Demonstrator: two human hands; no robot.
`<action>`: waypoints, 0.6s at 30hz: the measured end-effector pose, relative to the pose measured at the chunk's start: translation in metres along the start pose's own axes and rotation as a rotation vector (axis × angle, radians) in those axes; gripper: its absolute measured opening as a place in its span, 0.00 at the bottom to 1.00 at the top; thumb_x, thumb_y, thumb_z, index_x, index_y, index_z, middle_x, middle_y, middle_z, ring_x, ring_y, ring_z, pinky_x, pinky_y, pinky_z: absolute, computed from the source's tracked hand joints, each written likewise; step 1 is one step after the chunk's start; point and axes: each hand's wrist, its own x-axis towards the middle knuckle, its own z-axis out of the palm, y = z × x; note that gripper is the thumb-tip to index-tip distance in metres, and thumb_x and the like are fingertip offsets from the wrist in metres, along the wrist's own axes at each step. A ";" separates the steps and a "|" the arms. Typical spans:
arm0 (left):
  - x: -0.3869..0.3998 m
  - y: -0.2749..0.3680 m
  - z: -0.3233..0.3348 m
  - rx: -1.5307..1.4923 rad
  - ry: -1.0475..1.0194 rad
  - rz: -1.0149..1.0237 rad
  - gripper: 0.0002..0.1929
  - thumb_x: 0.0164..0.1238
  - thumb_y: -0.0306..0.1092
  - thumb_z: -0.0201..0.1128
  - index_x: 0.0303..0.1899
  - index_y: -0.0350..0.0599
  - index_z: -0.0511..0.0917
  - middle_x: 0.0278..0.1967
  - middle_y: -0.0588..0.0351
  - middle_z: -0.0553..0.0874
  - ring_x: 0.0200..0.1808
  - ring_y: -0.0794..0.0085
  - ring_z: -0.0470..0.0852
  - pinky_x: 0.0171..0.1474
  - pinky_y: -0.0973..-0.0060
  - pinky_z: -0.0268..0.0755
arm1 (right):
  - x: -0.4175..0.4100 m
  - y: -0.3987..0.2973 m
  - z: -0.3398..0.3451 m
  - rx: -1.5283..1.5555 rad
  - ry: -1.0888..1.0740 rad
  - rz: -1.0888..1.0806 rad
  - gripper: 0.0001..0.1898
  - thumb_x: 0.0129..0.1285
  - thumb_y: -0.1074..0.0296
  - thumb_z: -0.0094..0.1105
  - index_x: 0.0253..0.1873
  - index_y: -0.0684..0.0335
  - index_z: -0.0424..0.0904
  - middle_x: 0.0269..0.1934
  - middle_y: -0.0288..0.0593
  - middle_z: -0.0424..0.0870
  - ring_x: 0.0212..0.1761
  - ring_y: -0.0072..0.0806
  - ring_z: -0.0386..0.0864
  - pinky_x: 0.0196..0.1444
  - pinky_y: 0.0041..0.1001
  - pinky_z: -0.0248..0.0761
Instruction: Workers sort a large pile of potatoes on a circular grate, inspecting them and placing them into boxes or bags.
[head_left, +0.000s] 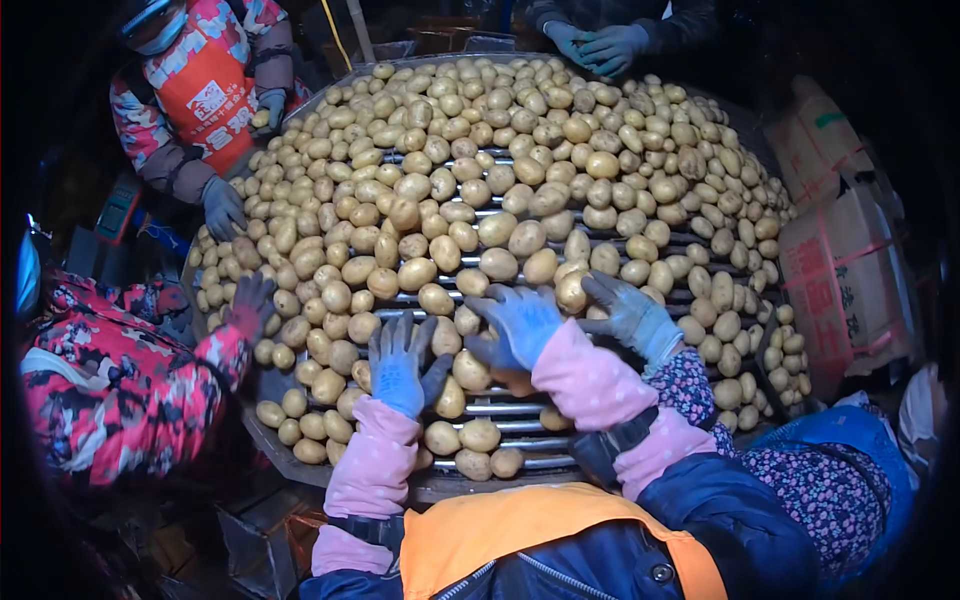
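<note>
My left hand (401, 367), in a blue work glove with dark fingers and a pink polka-dot sleeve cover, lies palm down on potatoes with its fingers apart. Beside its thumb is a yellowish potato (450, 397). My right hand (521, 324), gloved alike, is spread over the table's middle near a potato (471, 371); what lies beneath its palm is partly hidden. Bare metal rollers (510, 427) show between my forearms, with a small group of potatoes (474, 463) near the front rim. Neither hand visibly grips anything.
A co-worker's gloved hand (626, 307) reaches in close to my right hand, beside a potato (571, 291). Other gloved hands work at the left (251, 304), upper left (223, 208) and far side (611, 49). Printed cardboard boxes (844, 277) stand at the right.
</note>
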 end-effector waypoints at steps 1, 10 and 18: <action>-0.002 0.002 -0.006 -0.045 0.016 -0.014 0.30 0.64 0.51 0.66 0.67 0.57 0.75 0.68 0.43 0.74 0.69 0.45 0.69 0.73 0.41 0.53 | -0.021 -0.006 0.004 -0.112 0.077 -0.013 0.33 0.60 0.37 0.61 0.68 0.44 0.76 0.70 0.52 0.73 0.64 0.47 0.78 0.63 0.60 0.64; -0.050 0.066 -0.037 -0.129 -0.128 0.278 0.33 0.63 0.54 0.67 0.69 0.56 0.74 0.72 0.45 0.69 0.73 0.41 0.64 0.72 0.34 0.50 | -0.128 0.040 -0.010 -0.090 0.268 0.208 0.36 0.61 0.42 0.65 0.72 0.47 0.72 0.72 0.51 0.68 0.75 0.48 0.64 0.74 0.67 0.42; -0.018 0.026 -0.025 0.001 -0.232 0.245 0.31 0.66 0.59 0.63 0.71 0.70 0.74 0.77 0.39 0.61 0.79 0.38 0.53 0.73 0.26 0.38 | -0.117 0.121 0.028 -0.413 0.304 0.194 0.29 0.60 0.50 0.65 0.66 0.51 0.76 0.77 0.41 0.64 0.75 0.49 0.62 0.72 0.70 0.47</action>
